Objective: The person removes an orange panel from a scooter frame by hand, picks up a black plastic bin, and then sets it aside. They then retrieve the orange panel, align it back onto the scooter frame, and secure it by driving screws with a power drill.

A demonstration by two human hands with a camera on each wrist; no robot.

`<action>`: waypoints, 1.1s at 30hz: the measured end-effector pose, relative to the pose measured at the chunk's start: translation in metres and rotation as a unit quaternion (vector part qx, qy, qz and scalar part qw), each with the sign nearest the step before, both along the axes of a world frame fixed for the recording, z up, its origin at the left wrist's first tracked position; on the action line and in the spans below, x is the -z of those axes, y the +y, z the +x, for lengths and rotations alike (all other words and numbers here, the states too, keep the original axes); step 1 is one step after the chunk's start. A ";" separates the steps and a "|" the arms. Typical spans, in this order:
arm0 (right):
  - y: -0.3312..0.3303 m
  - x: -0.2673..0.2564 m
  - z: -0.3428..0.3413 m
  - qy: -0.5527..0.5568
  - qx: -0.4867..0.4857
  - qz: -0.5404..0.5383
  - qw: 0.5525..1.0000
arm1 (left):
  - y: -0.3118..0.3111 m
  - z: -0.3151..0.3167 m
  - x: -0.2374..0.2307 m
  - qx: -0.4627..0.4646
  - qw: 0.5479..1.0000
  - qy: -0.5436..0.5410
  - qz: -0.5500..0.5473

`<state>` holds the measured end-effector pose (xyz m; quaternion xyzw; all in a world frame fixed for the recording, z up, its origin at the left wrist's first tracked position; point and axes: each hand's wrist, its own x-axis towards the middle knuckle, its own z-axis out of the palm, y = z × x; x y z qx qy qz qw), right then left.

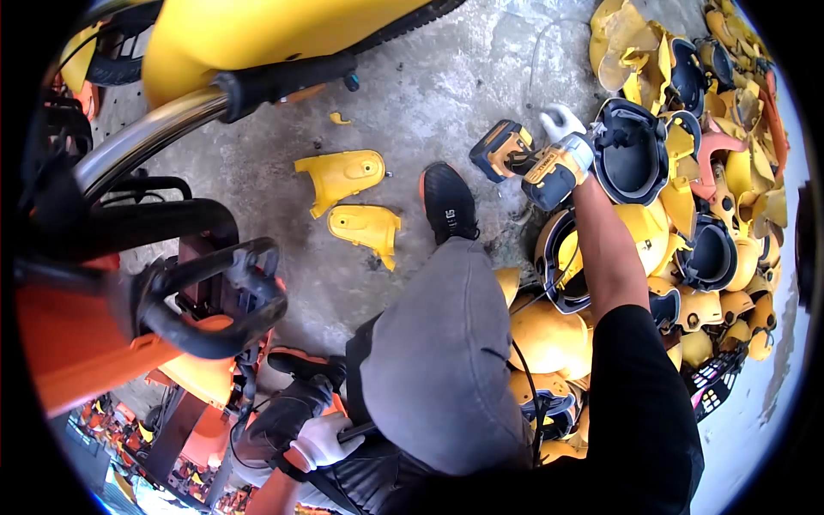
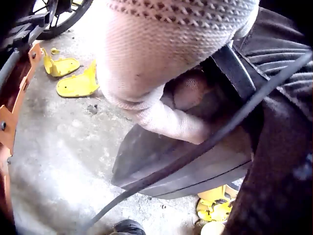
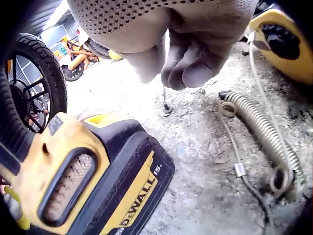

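My gloved right hand (image 1: 562, 124) reaches down near the floor, beside a yellow-and-black DeWalt cordless power tool (image 1: 554, 176). In the right wrist view its fingers (image 3: 195, 68) bend downward, with a bright gap between them and the thumb. A small dark bolt (image 3: 167, 108) shows just below the fingertips. The tool's battery (image 3: 134, 191) fills the lower left there. My gloved left hand (image 1: 322, 439) rests by my thigh, fingers curled round a dark bar (image 2: 234, 71); the bar's far end is hidden. Two yellow plastic covers (image 1: 348, 176) lie on the floor ahead.
A heap of yellow helmets and shells (image 1: 631, 154) lines the right side. A yellow motorbike part (image 1: 257, 43) and black handlebar grip (image 1: 283, 81) hang at upper left, with orange bodywork (image 1: 86, 343) below. A coiled cable (image 3: 264, 132) lies on the concrete. A dark cable (image 2: 195, 152) crosses near my left hand.
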<state>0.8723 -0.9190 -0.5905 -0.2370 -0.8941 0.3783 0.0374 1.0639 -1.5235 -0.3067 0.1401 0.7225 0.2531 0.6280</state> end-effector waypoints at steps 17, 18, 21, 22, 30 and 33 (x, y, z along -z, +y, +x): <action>-0.018 0.003 -0.014 -0.153 0.061 0.111 0.980 | 0.008 0.006 0.006 0.060 0.996 0.034 0.048; -0.021 -0.006 -0.008 -0.185 0.077 0.057 0.978 | 0.009 0.006 0.004 0.072 0.997 0.017 0.014; -0.030 -0.026 0.035 -0.108 -0.008 0.067 0.992 | 0.016 -0.003 -0.003 0.032 0.999 0.016 -0.001; -0.014 0.006 0.050 -0.083 0.020 0.009 0.996 | 0.015 -0.002 -0.003 0.016 1.000 0.018 -0.003; -0.080 -0.103 0.136 -0.187 0.026 0.050 0.981 | 0.011 -0.002 -0.010 0.005 0.994 0.111 0.021; -0.114 -0.134 0.174 -0.188 0.013 -0.041 0.981 | 0.006 0.000 -0.011 0.018 0.991 0.131 0.023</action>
